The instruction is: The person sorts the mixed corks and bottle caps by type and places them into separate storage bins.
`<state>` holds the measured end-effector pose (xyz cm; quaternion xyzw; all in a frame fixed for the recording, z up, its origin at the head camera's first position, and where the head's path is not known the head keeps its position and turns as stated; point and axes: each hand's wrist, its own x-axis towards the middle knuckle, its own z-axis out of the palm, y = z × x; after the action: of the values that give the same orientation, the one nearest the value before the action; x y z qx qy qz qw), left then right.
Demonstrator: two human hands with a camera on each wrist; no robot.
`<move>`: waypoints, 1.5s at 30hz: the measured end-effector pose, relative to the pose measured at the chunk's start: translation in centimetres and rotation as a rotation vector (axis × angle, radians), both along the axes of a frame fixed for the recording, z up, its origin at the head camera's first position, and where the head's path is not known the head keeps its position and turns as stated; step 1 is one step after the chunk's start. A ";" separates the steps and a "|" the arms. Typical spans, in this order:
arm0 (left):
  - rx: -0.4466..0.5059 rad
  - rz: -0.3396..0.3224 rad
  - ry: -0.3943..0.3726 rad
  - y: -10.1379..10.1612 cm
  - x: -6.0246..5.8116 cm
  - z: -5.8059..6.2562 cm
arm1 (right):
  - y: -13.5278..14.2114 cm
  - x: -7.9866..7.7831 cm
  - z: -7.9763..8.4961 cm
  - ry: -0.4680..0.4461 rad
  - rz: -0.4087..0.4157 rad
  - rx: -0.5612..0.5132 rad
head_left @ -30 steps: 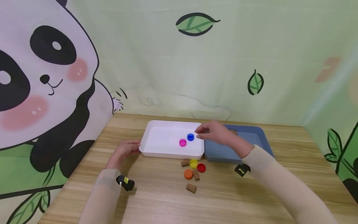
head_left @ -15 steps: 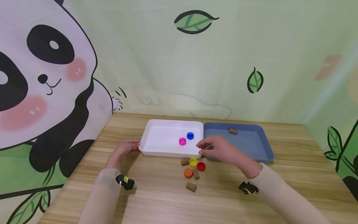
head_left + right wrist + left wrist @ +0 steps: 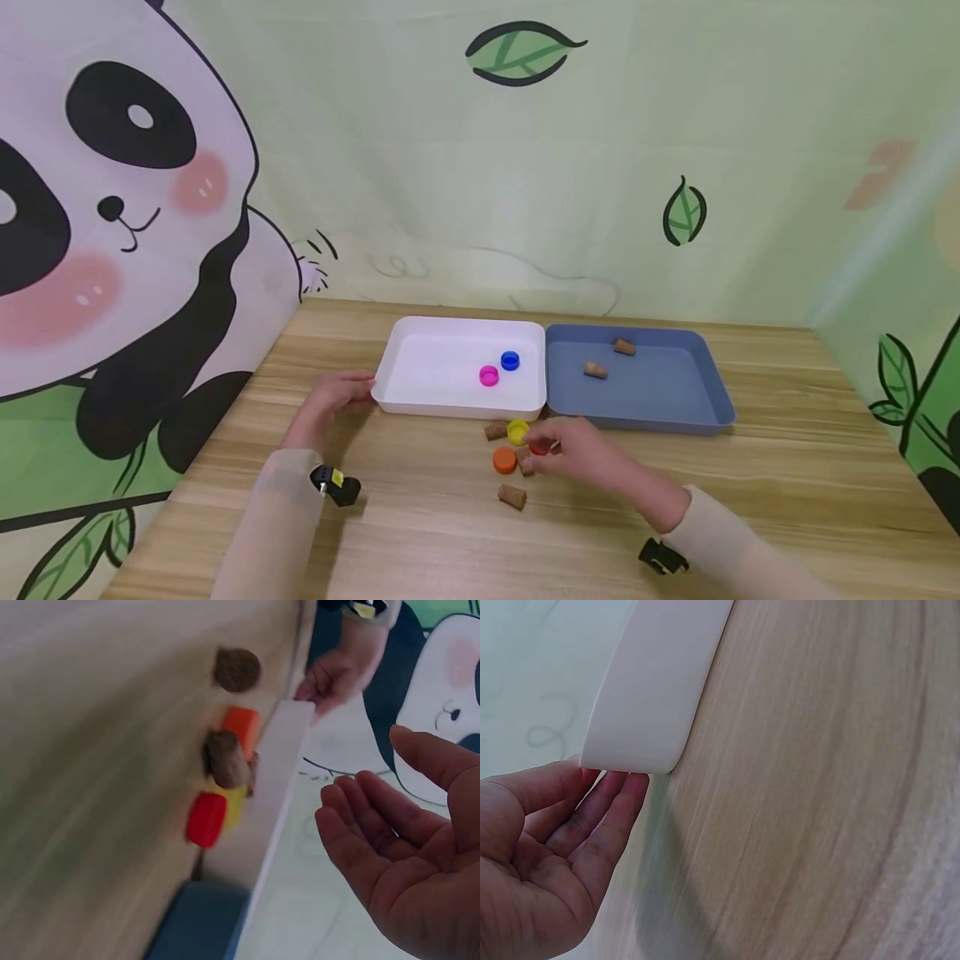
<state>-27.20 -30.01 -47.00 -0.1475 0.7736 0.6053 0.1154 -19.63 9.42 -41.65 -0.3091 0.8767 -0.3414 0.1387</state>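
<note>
My left hand (image 3: 333, 396) touches the left end of the white tray (image 3: 457, 410) with its fingertips; the left wrist view shows the fingers lightly bent against the tray wall (image 3: 641, 727). My right hand (image 3: 577, 450) hovers over the table in front of the trays, thumb and fingers apart in the right wrist view, holding nothing. Closest to it is a red bottle cap (image 3: 206, 819), partly hidden by the fingers in the head view. Around it lie a yellow cap (image 3: 517, 432), an orange cap (image 3: 505, 460) and three corks, one (image 3: 512, 497) nearer the front.
Inside the white tray are a pink cap (image 3: 489, 376) and a blue cap (image 3: 510, 361). The blue-grey tray (image 3: 660, 387) stands against its right side, with two corks (image 3: 596, 370) in it. A panda-printed cloth (image 3: 375, 167) hangs behind the wooden table (image 3: 420, 533).
My right hand has come from above the trays down towards the front, over the loose caps and corks. A second cork now shows in the blue-grey tray. The left hand has stayed put.
</note>
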 end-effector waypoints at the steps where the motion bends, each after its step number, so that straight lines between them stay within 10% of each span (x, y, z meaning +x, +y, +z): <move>1: 0.000 -0.002 0.001 0.0 0.0 0.0 | -0.1 0.2 -0.3 0.001 0.010 0.011; 23: -0.015 -0.019 -0.013 0.0 0.1 -0.1 | -2.3 1.9 -3.8 -0.095 -0.016 0.136; 45: 0.012 0.003 -0.008 0.1 0.0 -0.2 | -2.7 2.3 -4.4 0.075 0.059 0.176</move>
<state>-27.17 -29.95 -47.15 -0.1502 0.7693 0.6095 0.1185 -17.37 6.67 -46.06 -0.3339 0.8984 -0.2472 0.1423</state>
